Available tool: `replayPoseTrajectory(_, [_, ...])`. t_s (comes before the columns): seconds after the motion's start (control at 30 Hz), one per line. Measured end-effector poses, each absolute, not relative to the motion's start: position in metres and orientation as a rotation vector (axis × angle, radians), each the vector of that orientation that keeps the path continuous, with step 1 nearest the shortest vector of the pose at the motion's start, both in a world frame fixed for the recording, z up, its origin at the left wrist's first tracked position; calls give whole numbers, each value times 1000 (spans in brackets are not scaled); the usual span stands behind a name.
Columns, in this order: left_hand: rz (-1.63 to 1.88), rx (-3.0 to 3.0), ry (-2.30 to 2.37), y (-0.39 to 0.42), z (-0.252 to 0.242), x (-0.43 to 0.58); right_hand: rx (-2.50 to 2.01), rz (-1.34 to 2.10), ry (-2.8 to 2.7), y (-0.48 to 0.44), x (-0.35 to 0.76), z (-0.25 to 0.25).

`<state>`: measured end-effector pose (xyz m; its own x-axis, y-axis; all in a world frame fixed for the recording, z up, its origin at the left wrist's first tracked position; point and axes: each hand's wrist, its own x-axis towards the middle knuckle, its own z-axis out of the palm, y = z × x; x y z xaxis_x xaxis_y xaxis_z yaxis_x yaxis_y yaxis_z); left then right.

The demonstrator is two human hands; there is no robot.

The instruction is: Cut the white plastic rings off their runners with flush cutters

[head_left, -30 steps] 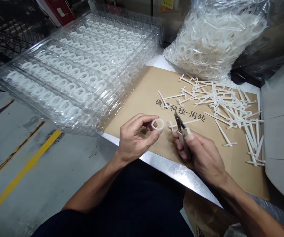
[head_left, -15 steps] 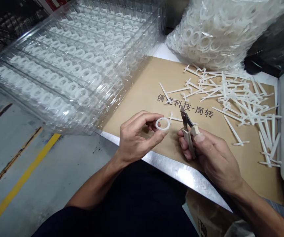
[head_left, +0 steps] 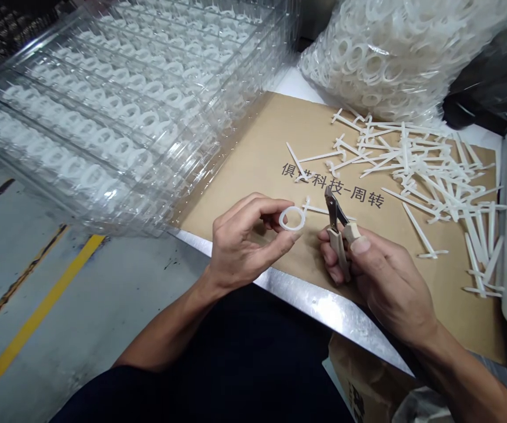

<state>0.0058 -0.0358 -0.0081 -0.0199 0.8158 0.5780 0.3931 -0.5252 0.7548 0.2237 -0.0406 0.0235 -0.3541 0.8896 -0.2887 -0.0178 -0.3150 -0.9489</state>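
Observation:
My left hand (head_left: 242, 244) pinches a small white plastic ring (head_left: 292, 218) between thumb and fingers, just above the brown cardboard sheet (head_left: 257, 158). My right hand (head_left: 379, 276) is closed round the beige handles of small cutting pliers (head_left: 336, 226). The pliers' dark jaws point up and stand a little to the right of the ring, not touching it. A thin white sprue piece (head_left: 317, 208) lies on the cardboard between the ring and the jaws.
Clear plastic trays (head_left: 116, 111) filled with white rings are stacked at the left. A clear bag of white rings (head_left: 385, 53) sits at the back. Several cut white sprue sticks (head_left: 433, 176) lie scattered on the cardboard's right side. The metal table edge (head_left: 315, 302) runs under my hands.
Both hands with the ring and pliers stay close together and shift slightly right in view. The camera has tilted, so the trays and bag sit higher in the picture.

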Motion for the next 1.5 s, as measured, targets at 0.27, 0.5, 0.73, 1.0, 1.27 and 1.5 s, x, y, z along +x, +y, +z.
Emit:
replayPoseTrajectory(0.27, [1585, 1890, 1224, -35, -7, 6, -1169, 1742, -1241, -41, 224, 23])
replayPoseTrajectory(0.5, [1588, 1901, 1168, -35, -8, 5, -1181, 1760, -1221, -40, 225, 24])
replayPoseTrajectory(0.73, [1596, 1913, 1146, -35, -7, 5, -1187, 1772, -1207, -41, 225, 22])
replayPoseTrajectory(1.0, [1587, 1921, 1165, -36, -9, 5, -1183, 1767, -1217, -41, 226, 23])
replayPoseTrajectory(1.27, [1605, 1932, 1156, -36, -10, 6, -1174, 1755, -1238, -40, 225, 23])
replayPoseTrajectory(1.5, [1611, 1961, 1158, -36, -10, 6, -1171, 1752, -1262, -40, 226, 23])
